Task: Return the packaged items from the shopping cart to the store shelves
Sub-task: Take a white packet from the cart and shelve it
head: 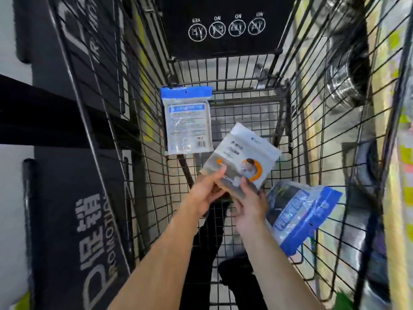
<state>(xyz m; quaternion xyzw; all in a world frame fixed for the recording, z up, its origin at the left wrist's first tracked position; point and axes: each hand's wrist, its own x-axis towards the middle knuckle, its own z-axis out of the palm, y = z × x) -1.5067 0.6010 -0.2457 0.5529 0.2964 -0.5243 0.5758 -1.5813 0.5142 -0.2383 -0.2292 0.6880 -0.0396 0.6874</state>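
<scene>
Both the left hand (206, 190) and right hand (250, 203) are pinching the near edge of the white packet (242, 156), seemingly lifting it clear of the cart (312, 121) for shelving

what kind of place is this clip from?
Most likely a retail store aisle: a wire shopping cart holding hang-tab packaged goods such as the blue-topped packet, and a black sign printed PROMOTION beside it.

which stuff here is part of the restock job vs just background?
Job:
white packet with orange print, held by left hand and right hand
blue-topped packet leaning at the cart's far end
blue packet by the right wall
cart

Background:
black promotion sign
safety placard
</scene>
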